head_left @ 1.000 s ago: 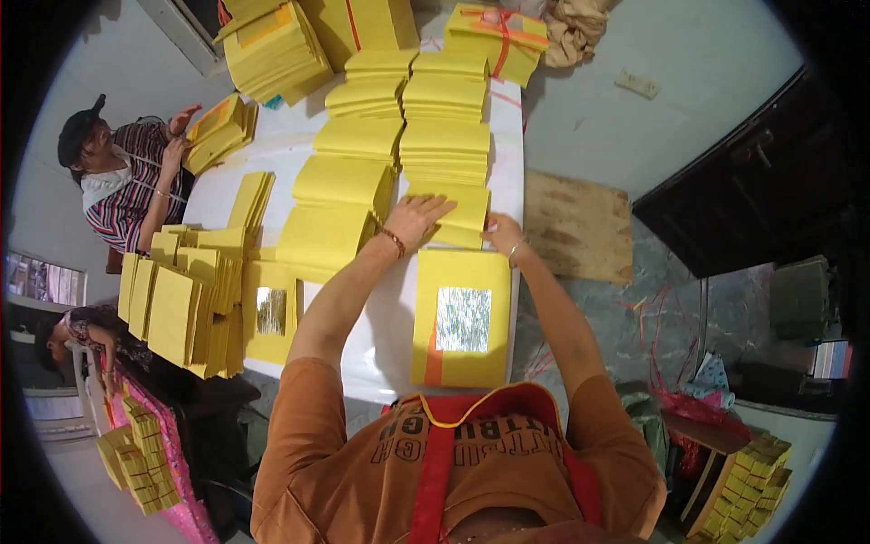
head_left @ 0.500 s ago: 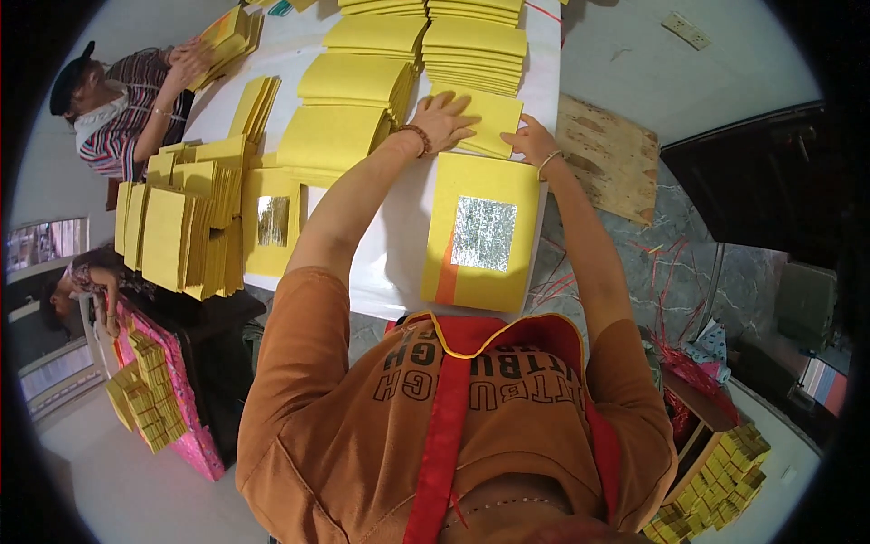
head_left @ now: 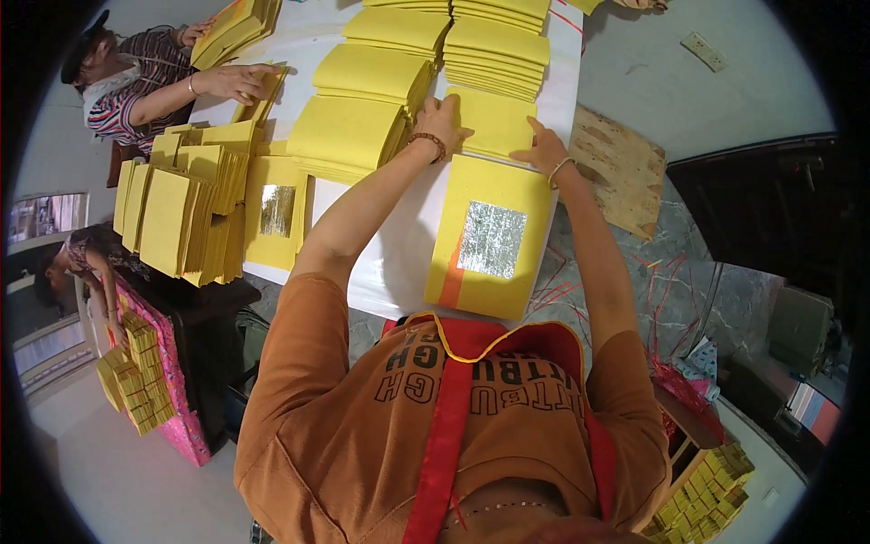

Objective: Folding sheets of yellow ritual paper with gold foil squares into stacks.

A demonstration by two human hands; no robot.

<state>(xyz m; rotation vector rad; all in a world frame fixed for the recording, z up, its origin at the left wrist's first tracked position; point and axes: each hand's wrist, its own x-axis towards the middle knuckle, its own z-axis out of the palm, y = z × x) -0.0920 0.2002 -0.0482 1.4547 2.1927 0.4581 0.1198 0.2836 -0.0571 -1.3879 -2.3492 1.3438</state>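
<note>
A folded yellow paper sheet (head_left: 497,122) lies between my two hands on the table, just in front of a pile of folded sheets (head_left: 494,54). My left hand (head_left: 440,127) is at its left edge, fingers stretched forward and thumb pointing toward the sheet. At its right edge is my right hand (head_left: 546,150), index finger extended and thumb apart, by the sheet's near corner. Both hands look open; whether they press the edges is hard to see. Nearer to me lies a flat stack of yellow paper (head_left: 453,204) bearing a silver foil square (head_left: 492,238) and an orange stripe.
More folded piles (head_left: 349,136) run along the white-covered table (head_left: 362,227). Bundled yellow stacks (head_left: 177,213) stand at the left. A co-worker (head_left: 149,86) reaches toward yellow sheets there; another person (head_left: 86,258) is behind, lower left. A wooden board (head_left: 616,172) lies right of the table.
My left hand has slid off the top of the folded sheet to its left edge. My right hand stays at the right edge. The co-worker's hand has reached toward the small upright bundle.
</note>
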